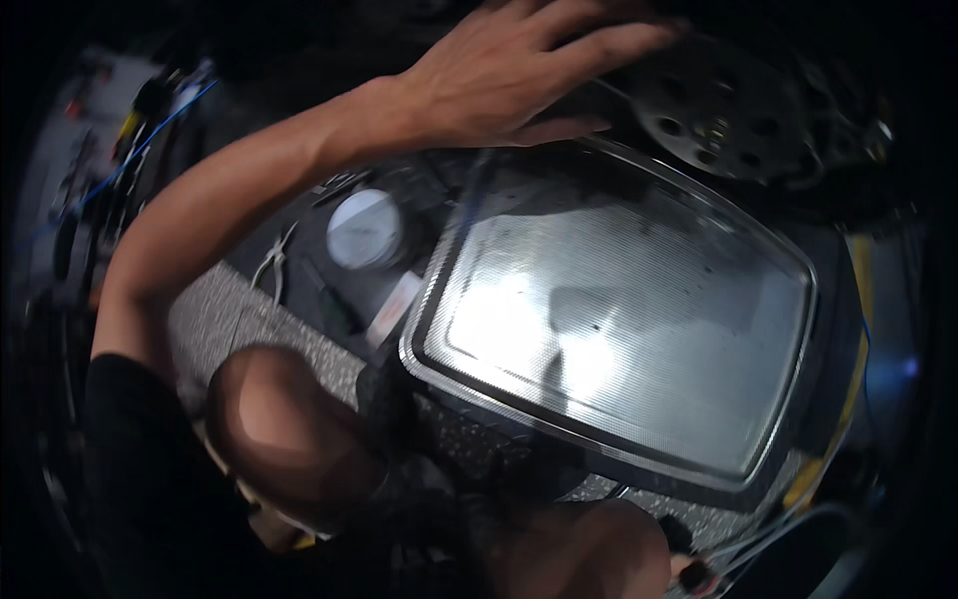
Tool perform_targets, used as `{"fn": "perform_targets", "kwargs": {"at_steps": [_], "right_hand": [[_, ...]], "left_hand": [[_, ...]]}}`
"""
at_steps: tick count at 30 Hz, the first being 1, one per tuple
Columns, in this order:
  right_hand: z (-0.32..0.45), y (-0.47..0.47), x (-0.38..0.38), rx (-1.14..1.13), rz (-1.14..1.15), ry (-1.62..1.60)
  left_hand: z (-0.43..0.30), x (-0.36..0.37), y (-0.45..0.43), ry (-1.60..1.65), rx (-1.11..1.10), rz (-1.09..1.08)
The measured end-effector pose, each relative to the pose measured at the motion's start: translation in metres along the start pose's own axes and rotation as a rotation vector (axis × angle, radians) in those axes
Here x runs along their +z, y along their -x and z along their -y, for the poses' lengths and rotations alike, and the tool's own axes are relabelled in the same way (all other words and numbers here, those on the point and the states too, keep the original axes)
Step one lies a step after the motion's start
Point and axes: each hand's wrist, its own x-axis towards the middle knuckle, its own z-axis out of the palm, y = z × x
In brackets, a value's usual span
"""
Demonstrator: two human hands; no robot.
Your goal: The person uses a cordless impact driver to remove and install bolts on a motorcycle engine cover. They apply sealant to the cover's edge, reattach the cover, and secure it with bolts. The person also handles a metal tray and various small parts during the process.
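Observation:
My left hand reaches across the top of the view, fingers spread, with nothing seen in its grasp; its fingertips fade into shadow beside a round metal disc with holes. Below it lies a large ribbed metal tray with a raised rim, bright glare and a few dark specks. At the lower right edge a small patch of skin, possibly part of my right hand, shows beside a dark and red object with hoses; its grip cannot be made out.
Left of the tray, a dark mat holds a round white-topped container, pliers, a dark-handled screwdriver and a white and red strip. More tools and a blue cable lie far left. Pale hoses run at lower right.

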Motion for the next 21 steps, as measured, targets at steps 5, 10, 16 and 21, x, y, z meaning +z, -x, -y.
{"fn": "perform_targets", "kwargs": {"at_steps": [5,10,16,21], "right_hand": [[0.221,0.028,0.012,-0.126,1.175,-0.298],[0.467,0.055,-0.05,-0.562,2.386,0.144],[0.497,0.074,-0.077,-0.521,2.071,0.386],[0.396,0.079,-0.046,-0.491,0.932,-0.41]], "left_hand": [[-0.006,-0.12,0.102,-0.001,-0.241,0.358],[-0.09,-0.154,0.18,0.311,-0.418,0.484],[-0.168,-0.12,0.229,0.288,-0.842,1.065],[-0.173,-0.103,0.238,0.318,-0.726,0.679]]}}
